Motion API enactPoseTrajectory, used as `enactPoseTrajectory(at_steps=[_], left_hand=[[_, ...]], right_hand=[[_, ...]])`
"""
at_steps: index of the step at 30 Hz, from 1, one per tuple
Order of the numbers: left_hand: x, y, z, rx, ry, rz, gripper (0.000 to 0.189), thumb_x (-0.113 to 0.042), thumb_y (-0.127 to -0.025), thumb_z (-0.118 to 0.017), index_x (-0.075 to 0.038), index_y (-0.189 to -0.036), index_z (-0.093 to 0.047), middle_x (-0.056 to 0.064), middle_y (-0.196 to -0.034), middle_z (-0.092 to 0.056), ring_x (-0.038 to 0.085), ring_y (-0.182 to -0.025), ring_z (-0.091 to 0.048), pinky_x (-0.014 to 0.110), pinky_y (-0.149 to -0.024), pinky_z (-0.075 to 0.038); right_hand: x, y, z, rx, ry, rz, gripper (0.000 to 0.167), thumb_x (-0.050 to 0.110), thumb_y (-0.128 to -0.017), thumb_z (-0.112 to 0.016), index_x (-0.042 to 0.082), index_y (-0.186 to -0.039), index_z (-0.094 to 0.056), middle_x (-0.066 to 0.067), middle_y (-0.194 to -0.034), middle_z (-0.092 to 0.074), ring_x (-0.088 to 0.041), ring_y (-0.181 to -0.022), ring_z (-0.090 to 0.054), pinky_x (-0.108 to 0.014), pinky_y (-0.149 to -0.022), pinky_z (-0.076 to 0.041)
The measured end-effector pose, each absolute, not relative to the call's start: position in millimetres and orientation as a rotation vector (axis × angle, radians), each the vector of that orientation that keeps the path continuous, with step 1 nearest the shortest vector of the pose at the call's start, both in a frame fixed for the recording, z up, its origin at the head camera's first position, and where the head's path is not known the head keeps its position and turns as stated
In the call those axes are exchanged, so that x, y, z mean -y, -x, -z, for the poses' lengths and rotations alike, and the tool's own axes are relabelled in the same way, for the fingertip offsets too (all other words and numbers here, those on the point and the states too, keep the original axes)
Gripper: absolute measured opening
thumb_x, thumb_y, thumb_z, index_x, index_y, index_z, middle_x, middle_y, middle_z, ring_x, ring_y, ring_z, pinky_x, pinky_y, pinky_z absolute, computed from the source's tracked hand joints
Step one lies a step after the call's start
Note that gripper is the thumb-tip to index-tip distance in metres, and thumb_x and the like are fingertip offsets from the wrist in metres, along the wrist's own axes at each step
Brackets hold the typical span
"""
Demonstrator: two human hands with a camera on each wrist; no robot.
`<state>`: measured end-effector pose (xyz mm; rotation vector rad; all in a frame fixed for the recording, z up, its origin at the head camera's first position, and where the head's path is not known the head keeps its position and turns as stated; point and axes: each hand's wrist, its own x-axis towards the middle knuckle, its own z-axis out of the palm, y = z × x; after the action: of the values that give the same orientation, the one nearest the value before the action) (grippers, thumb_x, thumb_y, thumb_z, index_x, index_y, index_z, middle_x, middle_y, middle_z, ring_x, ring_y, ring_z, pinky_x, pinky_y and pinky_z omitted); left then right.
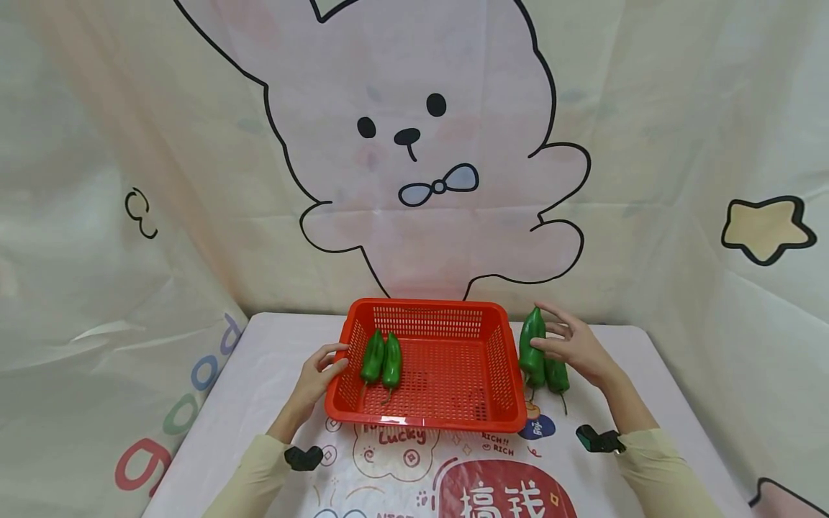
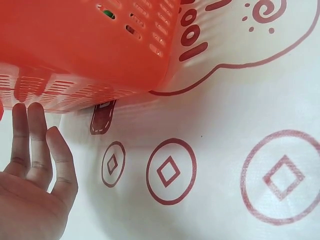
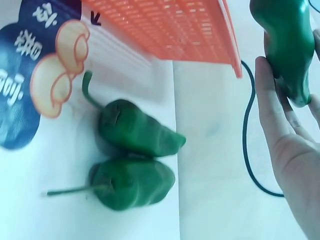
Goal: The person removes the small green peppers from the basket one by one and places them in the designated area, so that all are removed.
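Observation:
My right hand (image 1: 579, 352) pinches a green pepper (image 1: 532, 342) between thumb and fingers, raised beside the basket's right wall. Below it, two more green peppers, one nearer the basket (image 3: 140, 130) and one farther out (image 3: 135, 182), lie side by side on the table with their stems towards me. A red plastic basket (image 1: 424, 422) with slotted walls stands in the middle. Inside, at its left, are two green peppers, a left one (image 1: 373, 357) and a right one (image 1: 391, 363). Fingertips of my left hand (image 1: 314, 381) touch the basket's left side, fingers nearly straight.
A white table cover (image 1: 388, 496) with red printed drawings lies under everything. Behind the table hangs a cloth (image 1: 421, 244) with a cartoon animal. A dark cord (image 3: 247, 130) runs beyond the table's edge in the right wrist view.

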<state>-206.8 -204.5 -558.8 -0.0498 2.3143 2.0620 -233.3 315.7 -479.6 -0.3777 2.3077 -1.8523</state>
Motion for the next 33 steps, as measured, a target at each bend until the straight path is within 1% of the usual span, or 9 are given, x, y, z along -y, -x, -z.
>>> enactPoseTrajectory(at_steps=[5, 11, 13, 15, 19, 22, 25, 29, 33], left_hand=[[205, 207, 559, -2.315, 0.052, -2.061, 0.036, -0.018, -0.099, -0.069, -0.014, -0.134, -0.062, 0.021, -0.13, -0.057, 0.035, -0.106, -0.064, 0.043, -0.078, -0.06], [205, 207, 559, -2.322, 0.065, -2.05, 0.036, -0.017, -0.099, -0.068, -0.014, -0.134, -0.062, 0.021, -0.131, -0.057, 0.036, -0.107, -0.063, 0.043, -0.079, -0.06], [205, 207, 560, -2.322, 0.065, -2.047, 0.036, -0.016, -0.099, -0.068, -0.014, -0.134, -0.061, 0.021, -0.131, -0.057, 0.036, -0.107, -0.063, 0.044, -0.078, -0.06], [205, 207, 560, -2.323, 0.06, -2.045, 0.035, -0.016, -0.1, -0.068, -0.014, -0.135, -0.061, 0.021, -0.132, -0.057, 0.036, -0.107, -0.063, 0.044, -0.079, -0.06], [205, 207, 559, -2.314, 0.045, -2.054, 0.036, -0.016, -0.1, -0.068, -0.014, -0.135, -0.061, 0.022, -0.13, -0.057, 0.034, -0.105, -0.064, 0.043, -0.078, -0.06], [206, 206, 558, -2.292, 0.029, -2.078, 0.036, -0.016, -0.1, -0.068, -0.012, -0.134, -0.061, 0.023, -0.126, -0.058, 0.033, -0.099, -0.066, 0.042, -0.076, -0.06], [206, 206, 558, -2.275, 0.012, -2.095, 0.036, -0.016, -0.099, -0.068, -0.011, -0.134, -0.061, 0.023, -0.122, -0.059, 0.032, -0.096, -0.066, 0.041, -0.075, -0.06], [206, 205, 558, -2.275, 0.007, -2.089, 0.037, -0.018, -0.099, -0.069, -0.012, -0.135, -0.061, 0.021, -0.123, -0.058, 0.031, -0.098, -0.066, 0.04, -0.076, -0.06], [206, 205, 557, -2.274, 0.021, -2.086, 0.038, -0.02, -0.099, -0.07, -0.012, -0.135, -0.061, 0.021, -0.123, -0.058, 0.032, -0.098, -0.066, 0.041, -0.077, -0.06]], right_hand=[[-329, 229, 482, -2.338, 0.392, 1.807, 0.079, 0.013, -0.095, -0.075, 0.023, -0.16, -0.032, -0.024, -0.152, -0.038, -0.046, -0.133, -0.043, -0.045, -0.089, -0.056], [-343, 224, 486, -2.378, 0.374, 1.797, 0.081, 0.012, -0.094, -0.076, 0.021, -0.161, -0.031, -0.019, -0.16, -0.026, -0.048, -0.134, -0.04, -0.037, -0.088, -0.056], [-346, 222, 486, -2.4, 0.363, 1.789, 0.081, 0.013, -0.093, -0.076, 0.021, -0.16, -0.031, -0.019, -0.16, -0.024, -0.045, -0.132, -0.042, -0.035, -0.087, -0.056], [-349, 220, 487, -2.416, 0.347, 1.785, 0.081, 0.013, -0.093, -0.077, 0.02, -0.16, -0.031, -0.021, -0.157, -0.029, -0.04, -0.129, -0.048, -0.034, -0.086, -0.056], [-356, 216, 488, -2.42, 0.329, 1.803, 0.082, 0.01, -0.092, -0.077, 0.016, -0.159, -0.03, -0.028, -0.15, -0.036, -0.023, -0.12, -0.059, -0.033, -0.086, -0.056], [-361, 215, 490, -2.448, 0.319, 1.781, 0.082, 0.011, -0.093, -0.077, 0.013, -0.159, -0.028, -0.028, -0.148, -0.038, -0.011, -0.115, -0.06, -0.029, -0.086, -0.055], [-367, 214, 495, -2.474, 0.301, 1.759, 0.081, 0.013, -0.093, -0.076, 0.012, -0.159, -0.029, -0.028, -0.144, -0.044, -0.007, -0.111, -0.062, -0.026, -0.086, -0.054], [-375, 214, 499, -2.471, 0.291, 1.772, 0.08, 0.012, -0.094, -0.075, 0.011, -0.16, -0.029, -0.033, -0.134, -0.053, -0.009, -0.106, -0.066, -0.026, -0.084, -0.055], [-384, 214, 503, -2.468, 0.297, 1.8, 0.079, 0.008, -0.095, -0.073, 0.01, -0.16, -0.029, -0.035, -0.13, -0.055, -0.01, -0.104, -0.068, -0.028, -0.082, -0.057]])
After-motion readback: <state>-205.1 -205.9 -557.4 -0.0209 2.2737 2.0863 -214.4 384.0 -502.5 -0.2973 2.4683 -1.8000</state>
